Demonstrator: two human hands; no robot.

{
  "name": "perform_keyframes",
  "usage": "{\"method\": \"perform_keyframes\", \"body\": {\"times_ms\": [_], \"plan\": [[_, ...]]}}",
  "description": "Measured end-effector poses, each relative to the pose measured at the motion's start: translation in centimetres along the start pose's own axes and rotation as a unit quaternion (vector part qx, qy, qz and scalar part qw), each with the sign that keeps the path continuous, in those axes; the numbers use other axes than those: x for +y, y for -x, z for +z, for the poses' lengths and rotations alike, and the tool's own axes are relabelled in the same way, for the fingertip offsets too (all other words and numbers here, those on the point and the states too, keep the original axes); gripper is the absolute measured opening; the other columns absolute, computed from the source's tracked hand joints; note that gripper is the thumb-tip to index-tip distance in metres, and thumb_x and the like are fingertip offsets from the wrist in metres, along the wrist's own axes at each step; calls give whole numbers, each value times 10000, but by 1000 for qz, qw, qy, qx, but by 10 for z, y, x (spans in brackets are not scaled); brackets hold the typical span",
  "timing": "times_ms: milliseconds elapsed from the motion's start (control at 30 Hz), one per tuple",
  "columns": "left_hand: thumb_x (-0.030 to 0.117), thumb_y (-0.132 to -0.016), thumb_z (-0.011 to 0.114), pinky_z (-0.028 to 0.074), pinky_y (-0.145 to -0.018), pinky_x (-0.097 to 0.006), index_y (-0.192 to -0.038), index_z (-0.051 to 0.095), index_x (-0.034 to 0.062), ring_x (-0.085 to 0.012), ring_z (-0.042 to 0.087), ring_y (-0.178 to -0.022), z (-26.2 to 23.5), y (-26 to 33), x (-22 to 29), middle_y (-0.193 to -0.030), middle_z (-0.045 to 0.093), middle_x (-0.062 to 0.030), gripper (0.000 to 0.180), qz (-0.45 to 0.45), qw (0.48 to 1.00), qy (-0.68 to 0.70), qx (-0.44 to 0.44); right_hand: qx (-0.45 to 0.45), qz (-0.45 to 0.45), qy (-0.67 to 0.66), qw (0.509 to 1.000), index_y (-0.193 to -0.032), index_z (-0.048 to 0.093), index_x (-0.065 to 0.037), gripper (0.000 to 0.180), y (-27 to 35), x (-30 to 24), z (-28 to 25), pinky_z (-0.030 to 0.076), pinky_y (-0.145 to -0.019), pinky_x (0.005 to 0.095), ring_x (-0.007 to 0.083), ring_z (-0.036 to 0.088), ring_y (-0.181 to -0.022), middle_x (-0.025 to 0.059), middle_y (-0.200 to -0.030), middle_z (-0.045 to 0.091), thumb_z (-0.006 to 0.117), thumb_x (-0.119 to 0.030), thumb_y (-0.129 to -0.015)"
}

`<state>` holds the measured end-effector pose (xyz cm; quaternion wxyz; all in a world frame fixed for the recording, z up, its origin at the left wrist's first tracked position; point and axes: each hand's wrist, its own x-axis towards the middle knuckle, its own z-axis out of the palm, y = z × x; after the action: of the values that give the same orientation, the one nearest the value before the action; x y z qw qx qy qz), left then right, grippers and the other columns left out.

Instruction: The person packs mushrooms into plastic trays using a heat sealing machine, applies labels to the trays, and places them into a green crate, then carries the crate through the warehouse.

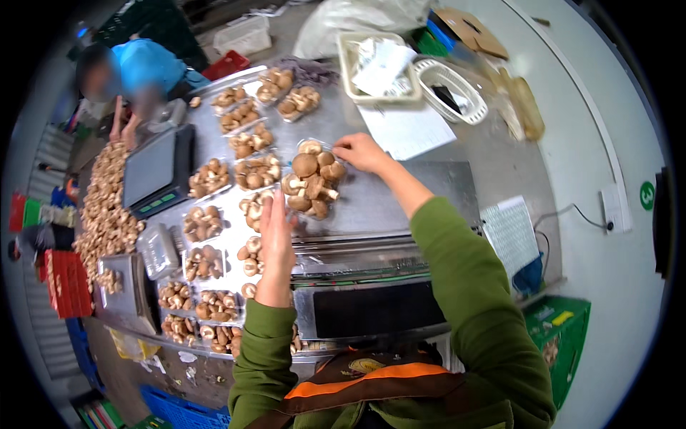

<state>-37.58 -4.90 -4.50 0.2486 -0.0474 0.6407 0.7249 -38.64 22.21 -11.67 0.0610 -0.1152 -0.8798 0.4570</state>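
A clear tray heaped with brown mushrooms (312,175) sits on the metal surface between my two hands. My right hand (363,153) is at its far right corner, thumb and fingers drawn together at the edge. Whether they pinch clear film or the tray rim is too small to tell. Near the tray's lower left side, my left hand (276,239) is raised with its fingers stretched out, holding nothing. Just left of that hand lie more mushroom trays, one of them partly behind its fingers (252,207).
Several filled mushroom trays (204,224) cover the table's left half, beside a scale (158,168) and a pile of loose mushrooms (107,207). A cream bin (348,68), white basket (437,71) and paper sheet (411,132) lie beyond. A person in blue (153,64) works at far left.
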Motion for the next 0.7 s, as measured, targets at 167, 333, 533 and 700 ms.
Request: {"method": "perform_keyframes", "body": {"times_ms": [167,333,533,700], "plan": [[539,-945,543,448,-897,-331,-1378,470,-36,-226,529,-1116,28,-27,-6,-1291,555,-130,724,14,973,-190,-134,-1,260,-89,962,-911,685,46,357,152,-27,-66,513,-628,320,172,658,-644,101,-738,689,654,-308,-889],[527,-933,559,429,-1003,-372,-1409,413,-62,-289,536,-1205,29,-8,-11,-1351,516,-253,772,82,948,-282,-120,52,256,-60,963,-864,702,19,406,238,-30,-75,518,-646,354,209,655,-647,98,-713,677,633,-380,-897],[405,-827,720,448,-776,-466,-745,721,-5,-353,571,-898,-50,50,-42,-829,637,-198,418,267,696,-666,0,95,255,325,906,-768,738,-65,526,307,-28,-77,515,-734,443,346,647,-764,131,-746,675,577,-556,-865],[298,-886,671,385,-518,-344,-654,635,46,-241,470,-499,-33,60,-42,-585,559,-61,345,183,838,-508,-76,152,274,-20,949,-687,617,-63,339,302,-13,-44,446,-537,381,276,536,-520,116,-583,561,643,-344,-875]]}}
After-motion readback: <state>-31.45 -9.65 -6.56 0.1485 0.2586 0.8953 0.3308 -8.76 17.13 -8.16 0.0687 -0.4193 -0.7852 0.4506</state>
